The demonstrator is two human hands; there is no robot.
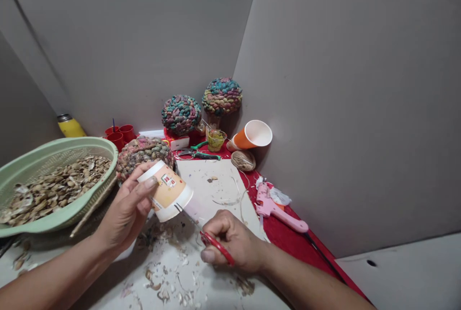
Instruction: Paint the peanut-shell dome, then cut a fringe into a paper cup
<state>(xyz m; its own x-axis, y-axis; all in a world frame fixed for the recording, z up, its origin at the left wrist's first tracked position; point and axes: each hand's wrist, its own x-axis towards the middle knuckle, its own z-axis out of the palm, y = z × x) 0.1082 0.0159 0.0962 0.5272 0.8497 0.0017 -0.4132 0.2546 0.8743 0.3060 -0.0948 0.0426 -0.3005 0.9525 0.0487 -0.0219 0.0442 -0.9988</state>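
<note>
My left hand (127,204) grips a white and pale orange paper cup (168,186) by its side, tilted over the littered board. Closed round the handles of red scissors (219,247) is my right hand (228,240). The scissors' blades reach to the cup's lower right rim. A round ball of pinkish and brown shells (142,154) rests just behind my left hand.
At the left stands a green basket (111,156) of shells. Behind are red cups (127,133), two colourful balls (181,114), pliers (205,155) and orange cups (248,136). Twine (243,160) and a pink glue gun (279,211) lie to the right.
</note>
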